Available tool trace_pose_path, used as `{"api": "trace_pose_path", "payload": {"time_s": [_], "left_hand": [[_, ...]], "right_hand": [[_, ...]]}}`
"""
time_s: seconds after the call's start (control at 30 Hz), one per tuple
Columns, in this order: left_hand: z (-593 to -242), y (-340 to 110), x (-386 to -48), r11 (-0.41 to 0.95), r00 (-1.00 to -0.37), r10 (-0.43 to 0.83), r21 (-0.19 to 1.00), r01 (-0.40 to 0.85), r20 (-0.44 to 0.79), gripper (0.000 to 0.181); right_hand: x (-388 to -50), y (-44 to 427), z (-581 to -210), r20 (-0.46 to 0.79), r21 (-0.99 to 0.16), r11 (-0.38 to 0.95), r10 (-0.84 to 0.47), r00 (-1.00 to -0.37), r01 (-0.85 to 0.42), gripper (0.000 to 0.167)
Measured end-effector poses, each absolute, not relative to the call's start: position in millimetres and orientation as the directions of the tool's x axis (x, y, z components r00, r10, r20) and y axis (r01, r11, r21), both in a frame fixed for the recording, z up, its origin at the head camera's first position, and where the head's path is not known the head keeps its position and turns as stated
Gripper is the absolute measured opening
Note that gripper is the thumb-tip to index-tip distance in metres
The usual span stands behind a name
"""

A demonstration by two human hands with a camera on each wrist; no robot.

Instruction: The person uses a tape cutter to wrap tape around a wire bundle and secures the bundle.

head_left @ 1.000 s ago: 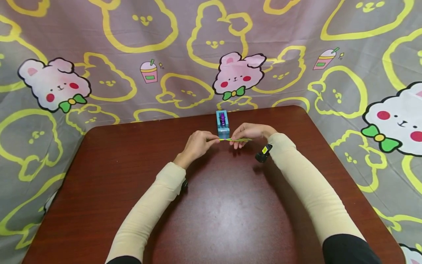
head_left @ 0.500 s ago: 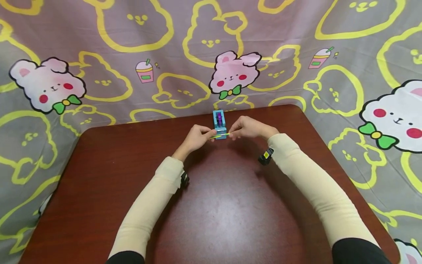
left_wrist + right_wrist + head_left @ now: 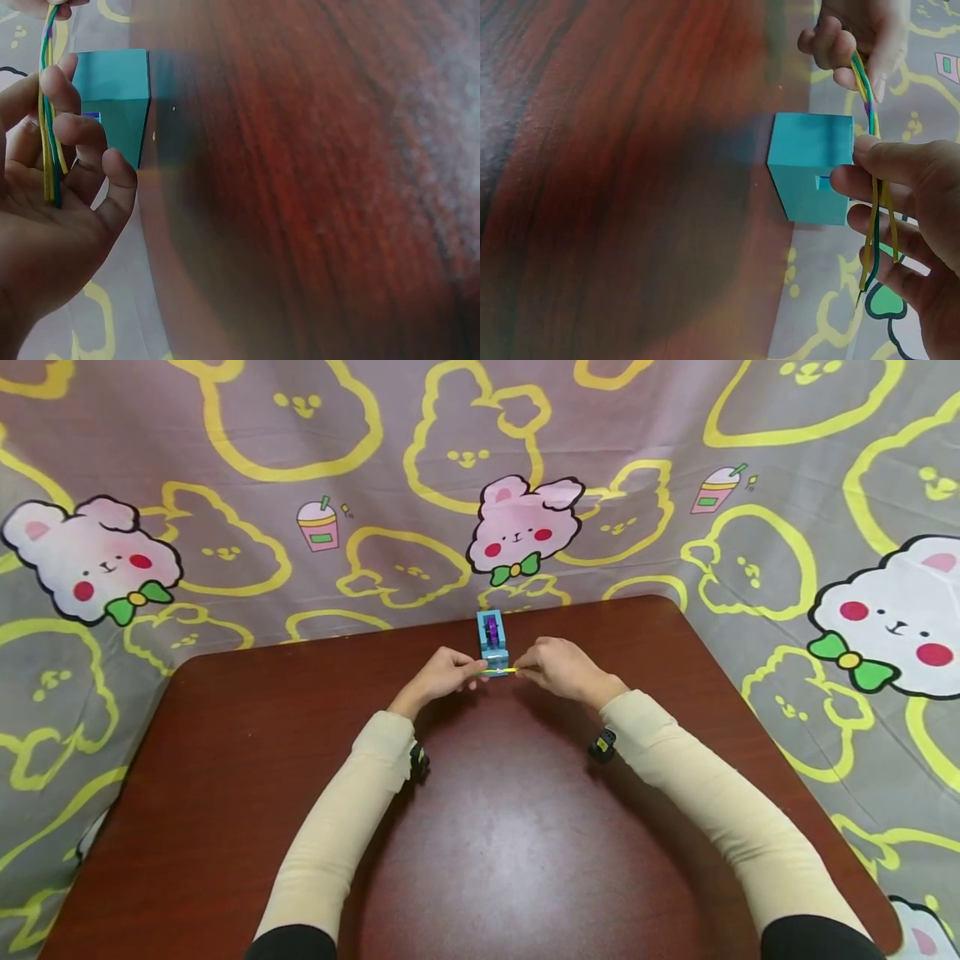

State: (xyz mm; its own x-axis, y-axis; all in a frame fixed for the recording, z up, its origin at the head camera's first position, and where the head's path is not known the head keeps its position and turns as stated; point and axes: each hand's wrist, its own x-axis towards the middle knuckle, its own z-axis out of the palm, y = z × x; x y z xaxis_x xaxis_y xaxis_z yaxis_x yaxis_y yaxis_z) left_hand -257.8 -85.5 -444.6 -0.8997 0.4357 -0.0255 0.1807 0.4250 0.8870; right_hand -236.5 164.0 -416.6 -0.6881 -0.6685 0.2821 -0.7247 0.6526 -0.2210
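Just in front of a light-blue tape dispenser [image 3: 494, 654] with a purple roll, both hands hold a thin bundle of yellow and green wires [image 3: 507, 671]. My left hand [image 3: 441, 674] pinches the bundle's left part; in the left wrist view, loose wire ends [image 3: 49, 150] lie across its palm side. My right hand [image 3: 562, 668] pinches the right part between thumb and index finger, and wire ends [image 3: 875, 225] hang past its other fingers. A small purple band [image 3: 869, 108] shows on the wires between the hands. The fingertips partly cover the bundle in the head view.
The dispenser stands near the far edge of a dark red-brown wooden table [image 3: 480, 827]. Behind and beside the table hangs a grey-pink cloth [image 3: 420, 443] with rabbit and drink prints. A small black wrist camera [image 3: 603, 745] sits under the right sleeve.
The hands have shifted slightly along with the wires, still close before the dispenser. The right hand has turned so its back shows more. The head view has swung a little to the right.
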Motion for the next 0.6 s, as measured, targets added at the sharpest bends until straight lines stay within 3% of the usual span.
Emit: {"api": "trace_pose_path", "payload": {"time_s": [0.23,0.47,0.6], "left_hand": [[-444,-85,-258,0.425,-0.902,0.431,0.881,0.208,0.005,0.033],[-441,-84,-255,0.406,-0.917,0.39,0.879,0.251,0.083,0.025],[-440,-82,-252,0.424,-0.92,0.373,0.861,0.282,0.118,0.021]], "right_hand": [[-239,164,-417,0.27,-0.259,0.642,-0.669,-0.692,-0.722,0.015],[-248,165,-411,0.136,-0.533,0.611,-0.621,-0.772,-0.586,0.017],[-254,166,-407,0.073,-0.622,0.594,-0.605,-0.793,-0.511,0.017]]}}
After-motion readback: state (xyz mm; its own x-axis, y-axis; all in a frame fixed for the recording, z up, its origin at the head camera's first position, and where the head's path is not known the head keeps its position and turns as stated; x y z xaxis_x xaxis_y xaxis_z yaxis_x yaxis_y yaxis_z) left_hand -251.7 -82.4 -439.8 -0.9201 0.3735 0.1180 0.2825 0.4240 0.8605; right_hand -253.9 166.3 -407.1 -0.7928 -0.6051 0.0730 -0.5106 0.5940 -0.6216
